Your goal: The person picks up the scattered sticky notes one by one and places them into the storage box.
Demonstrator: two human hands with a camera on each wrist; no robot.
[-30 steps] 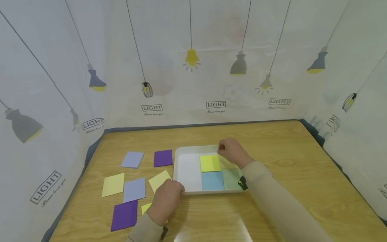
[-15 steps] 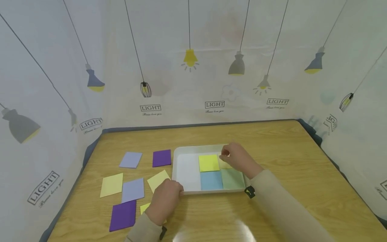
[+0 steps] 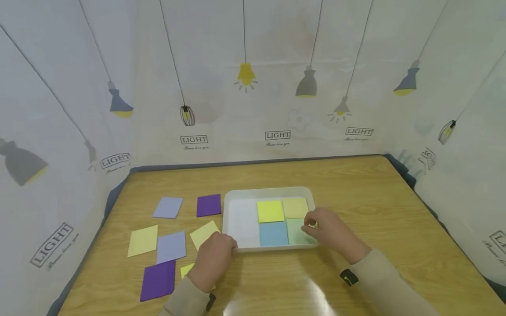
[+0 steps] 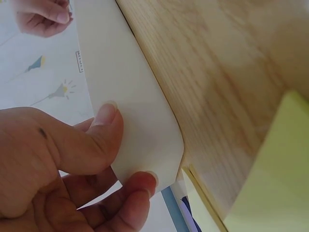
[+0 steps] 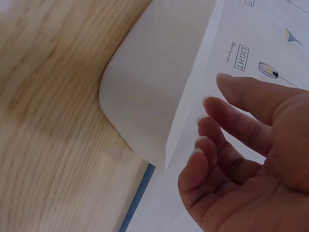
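A: What can you read?
B: "LIGHT," in boxed capitals (image 3: 277, 135), repeated across the wall covering (image 3: 225, 74). Smaller script runs beneath it, too soft to read fully.

A: And the white tray (image 3: 243, 224)?
B: On the wooden table (image 3: 395, 210), between both hands. Four square notes lie at its right: bright yellow (image 3: 270, 211) and tan (image 3: 295, 208) behind, blue (image 3: 273, 234) and green (image 3: 294, 230) in front.

A: Left hand (image 3: 215, 259)?
B: Pinching the tray's near left corner. From the head, the grip is mostly hidden; the left wrist view shows the thumb (image 4: 108, 128) and fingers against the rim, with a pale yellow pad (image 4: 205, 200) edge-on nearby.

A: Right hand (image 3: 330, 235)?
B: Over the green note, fingers loosely bent. The right wrist camera shows a narrow gap between thumb and forefinger, plus the tray's outer wall; only the head view shows the notes inside.

A: Others?
B: Purple (image 3: 208, 205), lavender (image 3: 171, 247) and yellow notes (image 3: 143, 240) lie left of the tray.
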